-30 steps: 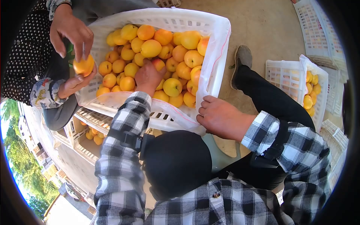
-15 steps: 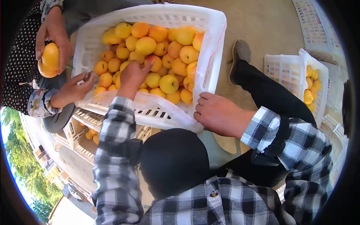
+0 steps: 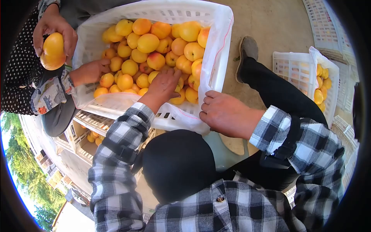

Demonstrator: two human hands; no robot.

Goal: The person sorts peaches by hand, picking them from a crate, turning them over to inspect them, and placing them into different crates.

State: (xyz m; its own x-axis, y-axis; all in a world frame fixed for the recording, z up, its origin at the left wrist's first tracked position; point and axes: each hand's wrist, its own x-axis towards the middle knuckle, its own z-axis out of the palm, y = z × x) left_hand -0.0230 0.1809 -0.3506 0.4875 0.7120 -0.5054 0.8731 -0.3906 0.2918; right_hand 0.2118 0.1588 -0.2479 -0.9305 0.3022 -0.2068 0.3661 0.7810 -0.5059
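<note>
A white plastic crate [image 3: 221, 73] lined with thin white film holds many yellow-orange fruits [image 3: 148, 43]. My left hand [image 3: 164, 87] reaches over the crate's near side, its fingers curled round a yellow fruit among the others. On the crate's near right corner rests my right hand [image 3: 228, 113], its fingers closed on the white liner [image 3: 208, 77]. Across the crate at the left, another person's hand [image 3: 89, 72] touches the fruit at the edge. That person's other hand holds up a large yellow fruit [image 3: 53, 51].
At the right, a smaller lined crate [image 3: 293, 71] holds more fruit. Stacked white crates [image 3: 332, 29] stand behind it. Below the main crate, at the left, is another crate [image 3: 83, 149] with fruit. A dark shoe [image 3: 248, 48] is on the floor.
My left hand has moved right, leaving a red-yellow fruit on the pile, and is now lower among the fruit. The other person's lower hand has reached into the crate.
</note>
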